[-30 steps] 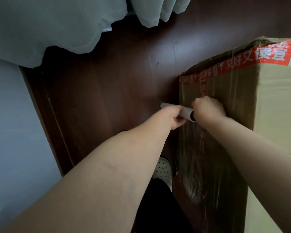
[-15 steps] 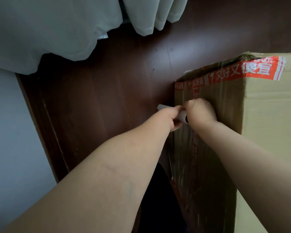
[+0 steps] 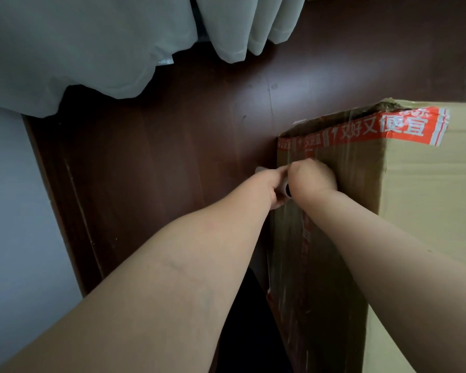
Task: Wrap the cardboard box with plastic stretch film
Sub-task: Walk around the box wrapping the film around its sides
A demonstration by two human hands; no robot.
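The cardboard box (image 3: 420, 184) stands on the dark floor (image 3: 172, 157) at right. The film roll (image 3: 260, 169) lies against its left vertical corner. The left hand (image 3: 271, 188) curls its fingers round the roll. The right hand (image 3: 311, 175), clenched, apparently grips the near end. Curtains (image 3: 92, 49) hang beyond. A broad strip of floor separates the box from the wall (image 3: 11, 211).

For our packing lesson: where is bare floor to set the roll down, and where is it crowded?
Bare wooden floor lies between curtain and cardboard box. Crowded at the box's corner, where the left hand and right hand grip the film roll.
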